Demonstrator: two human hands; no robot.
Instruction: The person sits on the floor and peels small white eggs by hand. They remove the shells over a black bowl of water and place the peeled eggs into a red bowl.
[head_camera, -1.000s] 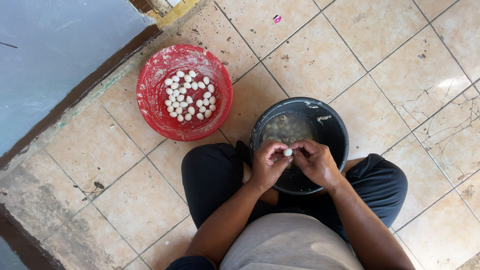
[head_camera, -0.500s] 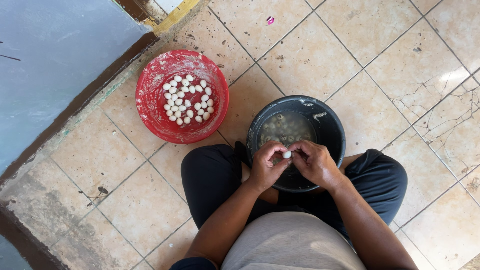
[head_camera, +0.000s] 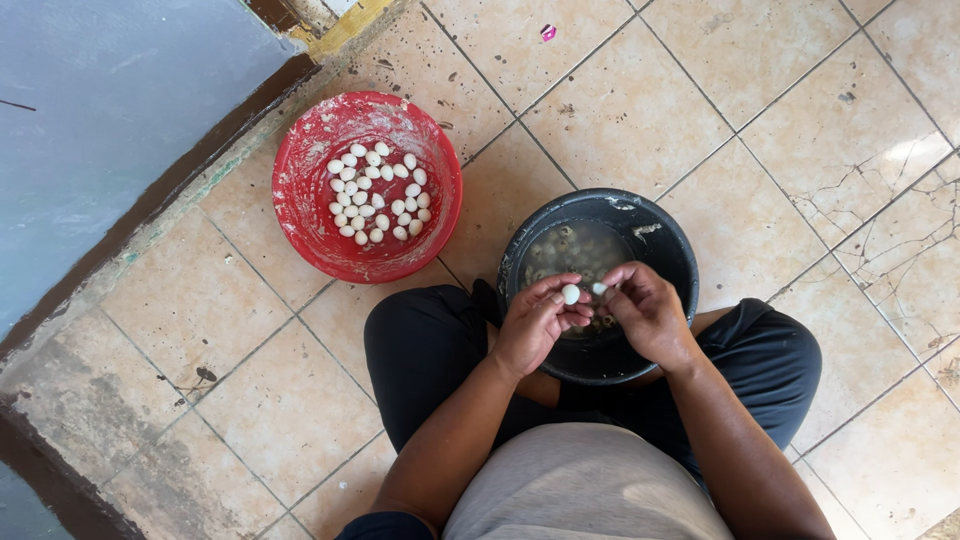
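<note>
Black bucket (head_camera: 668, 232): it stands on the tiled floor between the person's knees, holding murky water with small dark-speckled eggs lying in it.
Left hand (head_camera: 535, 322): curled over the near rim of the bucket, fingertips pinched around a small white egg.
Small white egg (head_camera: 570, 294): peeled and smooth, held at the tips of the left fingers, right above the water and between the two hands.
Right hand (head_camera: 648, 312): closed in a pinch just beside the egg, thumb and forefinger nipping a pale scrap that looks like shell; it is too small to say for sure.
Red bowl (head_camera: 304, 205): on the floor to the person's left, well apart from the bucket, its inside smeared with whitish marks.
Peeled eggs (head_camera: 378, 192): a heap of small white ones lying in the middle of the red bowl.
Legs (head_camera: 430, 345): in dark trousers, folded to either side of the bucket, which they touch.
Shirt (head_camera: 585, 490): grey, at the bottom of the view.
Floor (head_camera: 720, 120): beige tiles, cracked at the right, with a tiny pink scrap (head_camera: 548, 32) lying at the top.
Wall (head_camera: 110, 110): grey-blue, with a dark strip along its foot, at the left beyond the red bowl.
</note>
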